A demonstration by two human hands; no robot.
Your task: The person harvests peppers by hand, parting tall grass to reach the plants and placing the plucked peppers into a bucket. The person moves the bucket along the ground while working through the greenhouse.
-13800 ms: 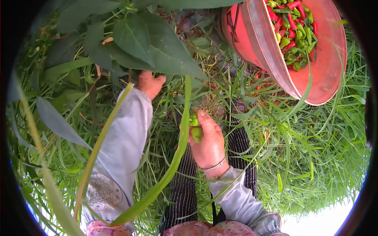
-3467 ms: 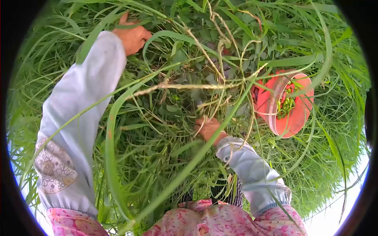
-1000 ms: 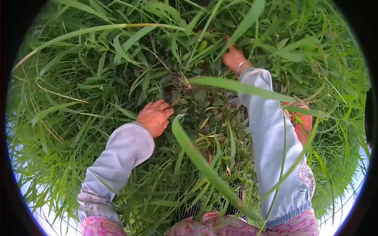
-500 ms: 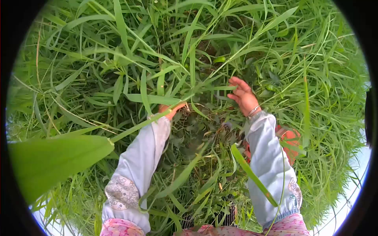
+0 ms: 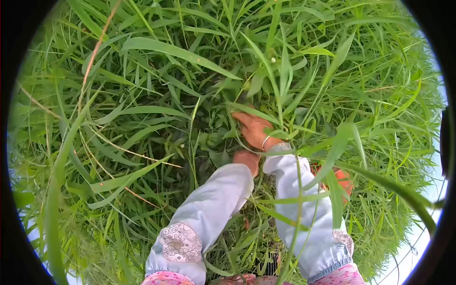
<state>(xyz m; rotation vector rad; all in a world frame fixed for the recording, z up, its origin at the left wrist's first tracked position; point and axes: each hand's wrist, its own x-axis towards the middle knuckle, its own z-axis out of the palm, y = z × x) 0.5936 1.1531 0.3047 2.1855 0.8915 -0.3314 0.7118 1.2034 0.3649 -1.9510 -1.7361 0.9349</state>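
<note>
Bucket (image 5: 343,183) shows behind grass (image 5: 337,199), contents hidden; whether hands (image 5: 256,130) grasp anything, I cannot tell.

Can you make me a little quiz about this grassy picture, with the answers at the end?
1. True or false: there is a bracelet on the right wrist.
2. Which reaches farther forward, the left hand or the right hand?
3. What colour is the thing peeking out beside the right sleeve?
A) blue
B) orange-red
C) yellow

Key: 1. True; 2. the right hand; 3. B
</note>
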